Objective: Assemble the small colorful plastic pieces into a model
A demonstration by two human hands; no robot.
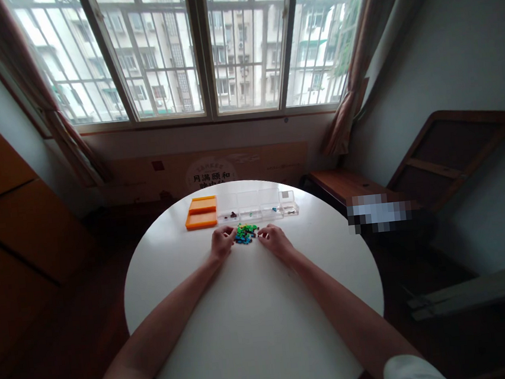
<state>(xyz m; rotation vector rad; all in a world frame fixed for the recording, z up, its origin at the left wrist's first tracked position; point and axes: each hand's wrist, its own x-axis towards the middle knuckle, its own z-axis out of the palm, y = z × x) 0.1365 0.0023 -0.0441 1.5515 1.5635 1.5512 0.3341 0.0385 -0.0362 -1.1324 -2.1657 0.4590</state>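
Note:
A heap of small plastic pieces (246, 233), mostly green and blue with some brown and yellow, lies on the white round table (256, 320). At its left edge is my left hand (223, 242), fingers curled in and tips close together against the pieces. My right hand (275, 238) rests at the right side of the heap, thumb and fingertips pinched close to a small dark piece. Whatever either pinch holds is too small to make out. Just behind the heap stands a row of clear plastic boxes (249, 200) with a few small pieces inside.
An orange tray (201, 219) sits left of the clear boxes, beside a smaller clear box (288, 196) at the row's right end. Beyond the table are a long printed cardboard box (144, 182) and a barred window. A wooden bench (345, 183) stands at right.

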